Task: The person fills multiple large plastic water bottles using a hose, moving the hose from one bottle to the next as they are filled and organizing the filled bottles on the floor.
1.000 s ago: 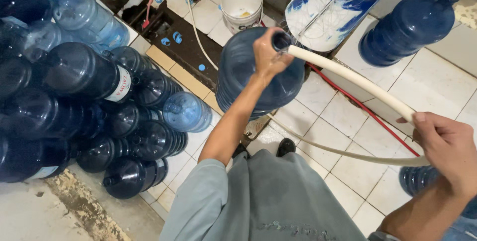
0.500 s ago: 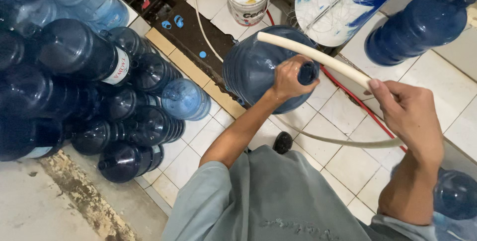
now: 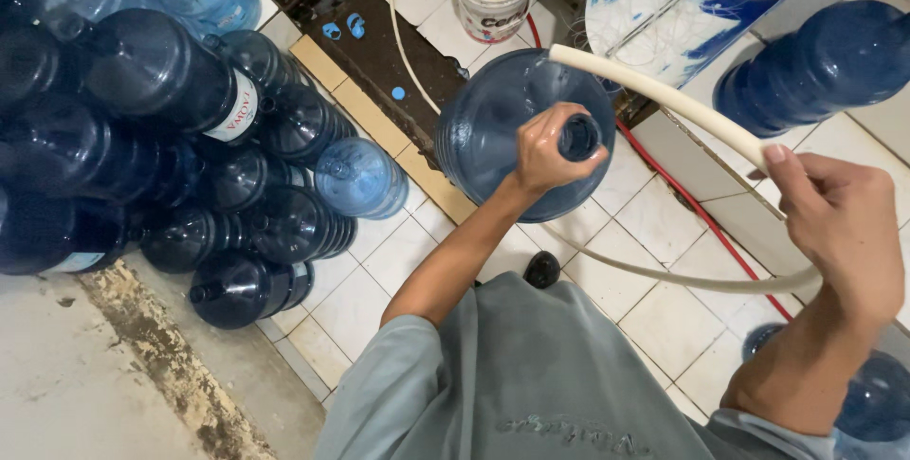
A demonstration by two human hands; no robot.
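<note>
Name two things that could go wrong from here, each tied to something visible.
The hose tip sits past the bottle mouth, not in it, so water could spill onto the tiles.
The left hand grips only the bottle's neck; the bottle could tip or slip.

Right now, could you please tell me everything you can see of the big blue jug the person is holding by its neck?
The big blue jug is a large, round bottle of translucent blue plastic, standing upright on the tiled floor. Its narrow neck is open, with no cap. The left hand grips that neck. The cream hose, held by the right hand, ends above the jug's far shoulder, not in the mouth. How full it is cannot be told.
</note>
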